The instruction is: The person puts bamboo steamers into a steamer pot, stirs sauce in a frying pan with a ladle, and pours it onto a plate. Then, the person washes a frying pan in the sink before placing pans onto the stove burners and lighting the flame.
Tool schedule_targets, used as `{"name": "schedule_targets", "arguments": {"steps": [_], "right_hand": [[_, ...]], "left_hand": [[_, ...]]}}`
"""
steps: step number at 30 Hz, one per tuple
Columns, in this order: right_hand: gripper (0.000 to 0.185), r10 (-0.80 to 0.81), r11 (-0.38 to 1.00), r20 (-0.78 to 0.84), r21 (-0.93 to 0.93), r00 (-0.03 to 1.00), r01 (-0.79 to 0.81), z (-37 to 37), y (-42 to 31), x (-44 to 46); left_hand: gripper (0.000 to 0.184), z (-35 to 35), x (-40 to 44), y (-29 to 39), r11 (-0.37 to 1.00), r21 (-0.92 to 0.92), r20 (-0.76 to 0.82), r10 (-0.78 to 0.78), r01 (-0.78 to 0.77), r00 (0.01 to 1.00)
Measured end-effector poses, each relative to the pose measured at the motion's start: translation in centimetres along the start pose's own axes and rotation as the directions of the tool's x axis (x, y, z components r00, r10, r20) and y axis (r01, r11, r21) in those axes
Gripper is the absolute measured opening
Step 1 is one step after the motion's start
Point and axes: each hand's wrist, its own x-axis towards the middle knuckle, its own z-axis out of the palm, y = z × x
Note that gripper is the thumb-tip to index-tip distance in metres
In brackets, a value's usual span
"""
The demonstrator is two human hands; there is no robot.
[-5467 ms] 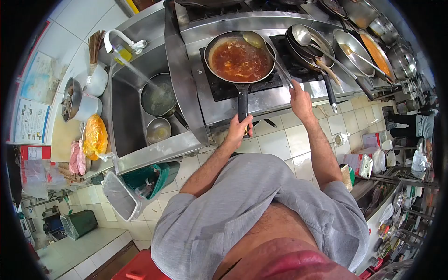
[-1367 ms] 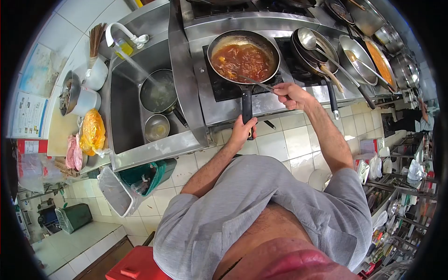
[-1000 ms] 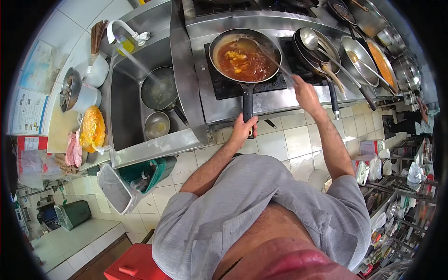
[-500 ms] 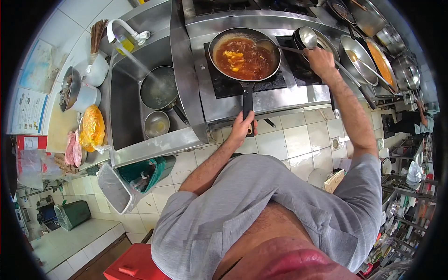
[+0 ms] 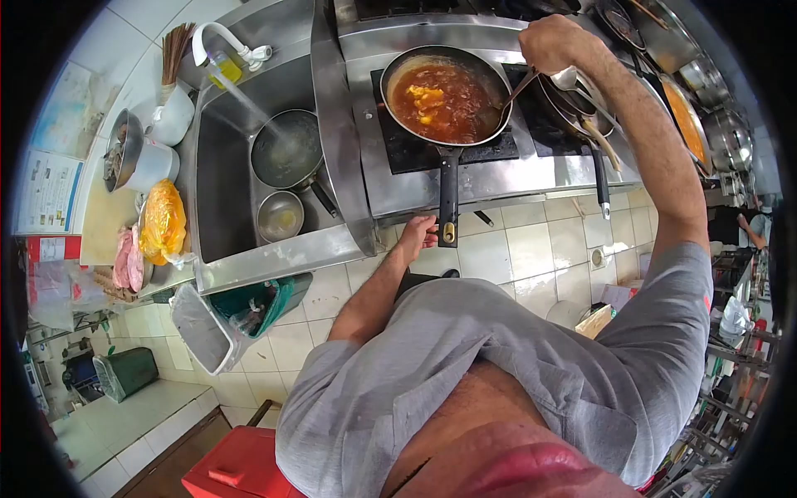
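Note:
A black frying pan (image 5: 388,93) stands on the stove, holding red-brown sauce (image 5: 440,108) with yellow lumps. The head of a long-handled ladle (image 5: 521,86) sits in the sauce at the pan's right side. Its handle rises to my right hand (image 5: 552,46), which is closed round the end, above the stove's rear right. My left hand (image 5: 418,238) is just left of the pan handle (image 5: 448,199), a small gap between them, with loosely bent fingers and nothing in them. Below my right hand lies the bowl of another metal ladle (image 5: 564,79).
Left of the stove, tap (image 5: 228,46) water runs into a pan (image 5: 286,149) in the sink (image 5: 224,166), beside a small metal bowl (image 5: 281,216). A second pan's handle (image 5: 599,178) juts over the stove's front edge. A green-lined bin (image 5: 266,307) stands below.
My left hand has let go of the pan handle and moved slightly left. My right hand has gone up and back, and the ladle has swung from the pan's upper right to its lower right.

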Motion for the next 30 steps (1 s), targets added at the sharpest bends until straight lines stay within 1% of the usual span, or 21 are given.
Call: {"name": "schedule_targets", "arguments": {"steps": [3, 4, 6, 7, 8, 9, 11, 12, 13, 15, 16, 17, 19, 20, 21, 23, 25, 26, 27, 29, 30], "right_hand": [[0.016, -0.045, 0.985, -0.049, 0.167, 0.998, 0.053, -0.7, 0.5, 0.7], [0.021, -0.073, 0.981, 0.017, 0.181, 0.997, 0.069, -1.2, 0.6, 0.7], [0.026, -0.103, 0.977, 0.083, 0.198, 0.991, 0.085, -1.6, 0.7, 1.0], [0.029, -0.104, 0.949, 0.097, 0.308, 0.99, 0.07, -1.0, 1.1, 1.2], [0.031, -0.106, 0.93, 0.105, 0.362, 0.989, 0.062, 0.2, 1.6, 1.9], [0.032, -0.108, 0.909, 0.113, 0.414, 0.988, 0.052, 1.4, 2.2, 2.5], [0.038, -0.243, 0.827, 0.236, 0.557, 0.941, 0.074, 6.5, 3.5, 5.3], [0.034, -0.197, 0.844, 0.232, 0.535, 0.953, 0.045, 8.3, 3.3, 5.6], [0.034, -0.198, 0.845, 0.232, 0.533, 0.952, 0.046, 10.1, 3.0, 5.5], [0.03, -0.008, 0.828, 0.057, 0.56, 0.998, -0.025, 11.0, 1.8, 4.7], [0.026, 0.079, 0.752, 0.209, 0.63, 0.975, -0.196, 11.3, 1.7, 4.2], [0.026, 0.078, 0.75, 0.212, 0.632, 0.974, -0.198, 11.9, 1.6, 3.7], [0.024, 0.212, 0.517, 0.401, 0.728, 0.891, -0.45, 15.0, 1.4, 2.3], [0.023, 0.302, 0.571, 0.194, 0.747, 0.933, -0.341, 17.9, 1.0, 1.4], [0.025, 0.378, 0.577, 0.152, 0.733, 0.913, -0.36, 20.4, 0.7, 0.7], [0.029, 0.495, 0.39, 0.274, 0.778, 0.824, -0.493, 21.4, -0.6, -1.0], [0.033, 0.445, 0.131, 0.258, 0.928, 0.858, -0.348, 24.2, -1.4, -2.7], [0.036, 0.455, 0.221, 0.136, 0.94, 0.88, -0.259, 26.1, -1.8, -3.4], [0.036, 0.455, 0.224, 0.133, 0.94, 0.881, -0.258, 25.6, -2.0, -4.2], [0.038, 0.516, 0.116, 0.244, 0.93, 0.821, -0.349, 24.7, -2.4, -5.8], [0.038, 0.513, 0.119, 0.242, 0.93, 0.823, -0.348, 25.1, -2.6, -5.7]], "left_hand": [[0.031, -0.8, 1.3, -0.3, 0.999, 0.033, -0.012, -0.041, 0.041, 0.999], [0.031, -0.8, 1.3, -0.2, 0.999, 0.025, -0.029, -0.021, 0.022, 0.999], [0.031, -1.1, 2.5, -0.9, 1.0, 0.016, -0.046, -0.003, 0.004, 0.999], [0.031, -1.4, 3.7, -1.9, 0.996, -0.075, -0.039, 0.042, -0.045, 0.998], [0.031, -1.7, 4.5, -2.7, 0.982, -0.166, -0.036, 0.087, -0.091, 0.996], [0.031, -1.5, 4.6, -2.8, 0.982, -0.167, -0.036, 0.085, -0.09, 0.996], [0.029, -0.8, 4.5, -2.7, 0.95, -0.296, -0.105, 0.07, -0.099, 0.992], [0.029, -0.8, 4.8, -3.0, 0.949, -0.299, -0.104, 0.071, -0.099, 0.992], [0.028, -1.2, 5.4, -3.6, 0.931, -0.35, -0.086, 0.076, -0.101, 0.993], [0.026, -1.5, 6.1, -4.2, 0.911, -0.4, -0.069, 0.079, -0.1, 0.994], [0.024, -1.6, 6.5, -4.5, 0.899, -0.424, -0.083, 0.079, -0.107, 0.993], [0.023, -1.7, 6.6, -4.8, 0.887, -0.448, -0.097, 0.078, -0.113, 0.992], [0.022, -1.1, 5.6, -4.0, 0.88, -0.463, -0.111, 0.063, -0.107, 0.992], [0.021, -0.8, 5.2, -3.7, 0.871, -0.479, -0.127, 0.051, -0.106, 0.991], [0.021, -0.6, 5.3, -3.8, 0.87, -0.481, -0.127, 0.052, -0.107, 0.991], [0.019, -0.4, 5.8, -4.3, 0.828, -0.54, -0.102, 0.113, -0.15, 0.988], [0.017, -0.6, 6.5, -4.6, 0.798, -0.584, -0.069, 0.133, -0.148, 0.989], [0.016, -0.6, 6.7, -4.7, 0.769, -0.624, -0.035, 0.153, -0.141, 0.988], [0.016, -0.3, 6.6, -4.6, 0.767, -0.625, -0.034, 0.156, -0.143, 0.987], [0.013, 0.3, 6.6, -4.8, 0.651, -0.72, -0.147, 0.194, -0.239, 0.97], [0.013, 0.5, 7.0, -5.0, 0.648, -0.723, -0.149, 0.195, -0.241, 0.969]]}}
